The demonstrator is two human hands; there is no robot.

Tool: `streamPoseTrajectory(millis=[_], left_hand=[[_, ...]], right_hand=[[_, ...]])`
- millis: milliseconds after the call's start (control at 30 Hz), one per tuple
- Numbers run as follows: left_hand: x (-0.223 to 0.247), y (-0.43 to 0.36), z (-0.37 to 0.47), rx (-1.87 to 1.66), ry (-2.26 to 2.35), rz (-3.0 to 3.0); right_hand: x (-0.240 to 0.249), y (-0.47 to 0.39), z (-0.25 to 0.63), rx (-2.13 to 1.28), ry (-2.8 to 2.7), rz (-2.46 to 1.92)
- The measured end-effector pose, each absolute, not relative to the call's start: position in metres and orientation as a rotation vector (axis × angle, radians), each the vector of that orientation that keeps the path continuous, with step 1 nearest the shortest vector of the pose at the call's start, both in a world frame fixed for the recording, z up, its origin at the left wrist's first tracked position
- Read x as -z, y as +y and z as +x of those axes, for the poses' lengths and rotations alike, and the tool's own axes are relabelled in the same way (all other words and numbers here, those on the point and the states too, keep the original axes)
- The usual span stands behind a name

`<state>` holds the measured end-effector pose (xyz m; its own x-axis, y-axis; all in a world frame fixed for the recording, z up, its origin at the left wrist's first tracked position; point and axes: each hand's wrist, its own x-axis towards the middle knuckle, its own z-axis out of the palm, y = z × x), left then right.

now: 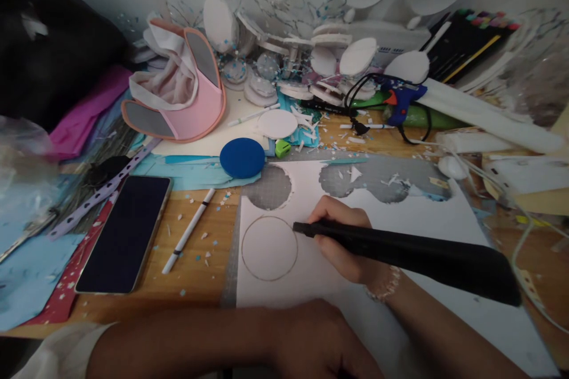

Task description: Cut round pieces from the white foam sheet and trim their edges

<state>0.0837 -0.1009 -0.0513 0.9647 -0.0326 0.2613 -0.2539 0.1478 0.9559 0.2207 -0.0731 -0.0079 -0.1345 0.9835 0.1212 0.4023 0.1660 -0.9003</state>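
Note:
My right hand (342, 236) is closed around a long black pen-shaped tool (422, 254), which widens toward its back end. Its narrow tip is at the right edge of a drawn circle (269, 248) on a white sheet (377, 219). The exact kind of tool is unclear. My left hand (324, 337) is low in front, over the near part of the sheet; its fingers are mostly hidden. Round cut-outs along the sheet's far edge show a grey gridded mat (269, 186) beneath. Beyond them lies a blue disc (242, 158).
To the left are a phone (124, 233), a white marker (189, 231) and scissors (29, 235). Behind stand a pink cap (186, 88), white discs (358, 57) and a blue glue gun (404, 97). A white cable (518, 248) runs down the right. Scraps litter the wooden table (200, 272).

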Motion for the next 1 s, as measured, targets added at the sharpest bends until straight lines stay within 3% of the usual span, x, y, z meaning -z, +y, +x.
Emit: streamPoseTrajectory(millis=[400,1000], left_hand=[[0.047,-0.099,0.085,-0.127,-0.234,1.430],[0.037,-0.100,0.088,-0.235,-0.158,1.451]], right_hand=[[0.008,-0.073,0.217,-1.066,-1.728,-1.298],[0.012,-0.048,0.215,-1.294,-1.400,-1.261]])
